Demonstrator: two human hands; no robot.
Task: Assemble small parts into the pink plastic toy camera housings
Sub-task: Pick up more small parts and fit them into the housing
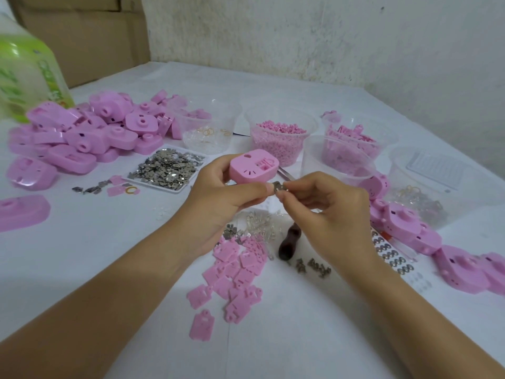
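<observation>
Frame centre: left hand (218, 196) grips pink housing (252, 167) by its edges. Right hand (325, 206) pinches small metal part (279, 186) just below it. Housing likely light, rigid, smooth; edge hold suits. Part tiny, probably slippery: fingertip pinch.

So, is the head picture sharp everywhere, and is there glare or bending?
Head view: soft even light, no hard shadows or glare; the green bottle at the left edge is blurred and stretched; the pink housing in the left hand is fairly sharp; the metal piece the right hand pinches is soft.
</observation>
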